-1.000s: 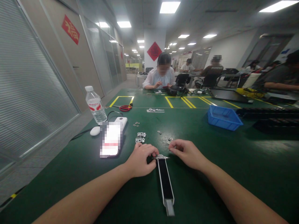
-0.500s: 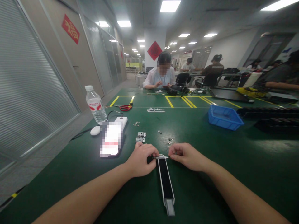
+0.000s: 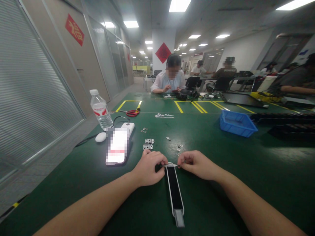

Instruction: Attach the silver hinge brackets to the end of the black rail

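Note:
A long, narrow frame (image 3: pixel 175 188) with a white-silver rim and a black inside lies on the green table, a grey tab at its near end. Across its far end runs a thin metal rod (image 3: pixel 163 166). My left hand (image 3: pixel 150 167) is closed, thumb and fingers pinching the rod's left end. On the opposite side, my right hand (image 3: pixel 197 165) pinches at the rod's right end. Whether a small nut sits in those right fingertips is too small to tell. Several nuts (image 3: pixel 179 150) lie just beyond my right hand, and metal brackets (image 3: pixel 148 144) beyond my left.
Left of my hands are a lit phone (image 3: pixel 116 147), a white mouse-like object (image 3: pixel 100 137) and a water bottle (image 3: pixel 101 111). Red-handled scissors (image 3: pixel 132 113) lie farther back. A blue bin (image 3: pixel 237 124) stands at right. Across the table sits a person (image 3: pixel 169 78).

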`<state>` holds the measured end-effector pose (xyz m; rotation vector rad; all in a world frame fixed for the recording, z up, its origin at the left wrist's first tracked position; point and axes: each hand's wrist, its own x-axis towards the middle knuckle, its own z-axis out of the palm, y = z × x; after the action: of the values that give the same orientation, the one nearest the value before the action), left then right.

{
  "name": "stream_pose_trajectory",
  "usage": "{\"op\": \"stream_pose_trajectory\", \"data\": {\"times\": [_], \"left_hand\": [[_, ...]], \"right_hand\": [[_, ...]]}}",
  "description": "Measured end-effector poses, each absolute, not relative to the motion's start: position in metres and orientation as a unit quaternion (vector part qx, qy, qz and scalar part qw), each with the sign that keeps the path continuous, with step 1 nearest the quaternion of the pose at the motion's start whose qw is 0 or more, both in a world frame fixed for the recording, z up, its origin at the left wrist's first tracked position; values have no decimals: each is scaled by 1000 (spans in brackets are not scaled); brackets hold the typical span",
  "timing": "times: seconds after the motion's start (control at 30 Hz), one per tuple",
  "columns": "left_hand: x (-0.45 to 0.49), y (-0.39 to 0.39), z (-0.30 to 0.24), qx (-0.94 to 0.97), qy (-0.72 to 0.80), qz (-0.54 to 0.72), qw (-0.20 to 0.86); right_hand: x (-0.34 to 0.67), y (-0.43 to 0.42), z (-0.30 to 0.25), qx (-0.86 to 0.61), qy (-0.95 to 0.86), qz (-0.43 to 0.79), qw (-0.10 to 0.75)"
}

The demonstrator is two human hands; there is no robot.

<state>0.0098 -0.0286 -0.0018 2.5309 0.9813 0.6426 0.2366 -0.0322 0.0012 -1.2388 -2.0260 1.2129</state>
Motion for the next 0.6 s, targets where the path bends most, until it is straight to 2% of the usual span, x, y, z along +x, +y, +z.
{"op": "stream_pose_trajectory", "data": {"times": [0.13, 0.6], "left_hand": [[10, -29, -3, 893, 350, 221, 175], [10, -29, -2, 894, 345, 227, 177]], "right_hand": [[237, -31, 0, -454, -733, 450, 231], [237, -31, 3, -474, -770, 365, 224]]}}
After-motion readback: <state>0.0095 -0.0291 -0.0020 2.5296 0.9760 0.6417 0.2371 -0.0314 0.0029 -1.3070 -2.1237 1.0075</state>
